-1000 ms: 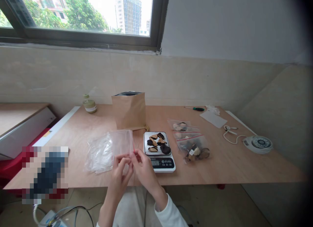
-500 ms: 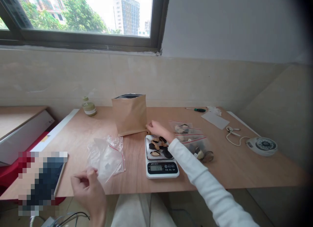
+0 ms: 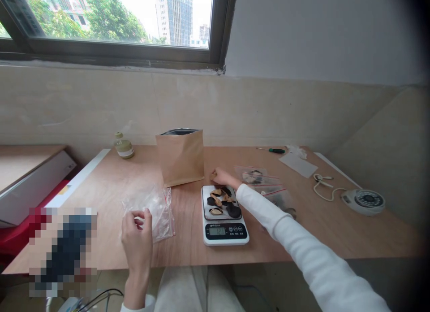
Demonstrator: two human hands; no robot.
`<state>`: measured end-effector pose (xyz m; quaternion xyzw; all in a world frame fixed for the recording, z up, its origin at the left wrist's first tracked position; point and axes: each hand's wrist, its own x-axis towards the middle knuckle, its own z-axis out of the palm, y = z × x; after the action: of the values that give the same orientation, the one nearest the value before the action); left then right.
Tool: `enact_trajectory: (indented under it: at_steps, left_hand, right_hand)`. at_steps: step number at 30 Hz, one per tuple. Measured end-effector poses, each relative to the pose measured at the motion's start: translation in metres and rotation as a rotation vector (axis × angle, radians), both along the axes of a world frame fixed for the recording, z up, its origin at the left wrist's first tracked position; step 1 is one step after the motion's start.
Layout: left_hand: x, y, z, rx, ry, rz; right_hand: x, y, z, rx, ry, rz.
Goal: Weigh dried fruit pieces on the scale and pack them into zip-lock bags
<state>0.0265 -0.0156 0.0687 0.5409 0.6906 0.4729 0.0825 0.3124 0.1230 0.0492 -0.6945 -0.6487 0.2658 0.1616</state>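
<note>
Head view: stock on the wooden table

One pile of clear zip bags (image 3: 152, 209), red-striped, lies left of centre on the table (image 3: 188, 244); left hand (image 3: 137, 236) rests on its near edge, fingers curled and pinching the plastic. One digital scale (image 3: 224, 215) stands just right of the pile, bearing about seven dark and tan dried pieces (image 3: 222, 201). Right hand (image 3: 224, 177) reaches past the scale's far edge, fingers narrowed around one small tan piece (image 3: 212, 174). One brown paper pouch (image 3: 180, 156) stands upright behind. Three filled zip bags (image 3: 265, 184) lie right of the scale. One small jar (image 3: 123, 146), one screwdriver (image 3: 273, 150), one round white device (image 3: 364, 200) with cord
</note>
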Motion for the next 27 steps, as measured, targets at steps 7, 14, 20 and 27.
enact_trajectory:
  at_steps: [7, 14, 20, 27]
  left_hand:
    - [0.002, 0.013, -0.017, -0.074, 0.118, -0.087]
    - [0.051, 0.068, 0.021, 0.196, 0.156, -0.069]
    - [0.083, 0.153, 0.1, 0.413, 0.07, -0.023]
    - [0.065, 0.178, 0.101, 0.23, -0.055, -0.214]
  right_hand:
    - [0.057, -0.041, -0.005, 0.187, -0.018, 0.044]
    - [0.077, -0.066, -0.012, 0.286, -0.148, 0.048]
    - [0.08, -0.065, -0.019, 0.289, -0.224, 0.058]
    - [0.074, -0.071, 0.007, 0.461, -0.184, 0.036]
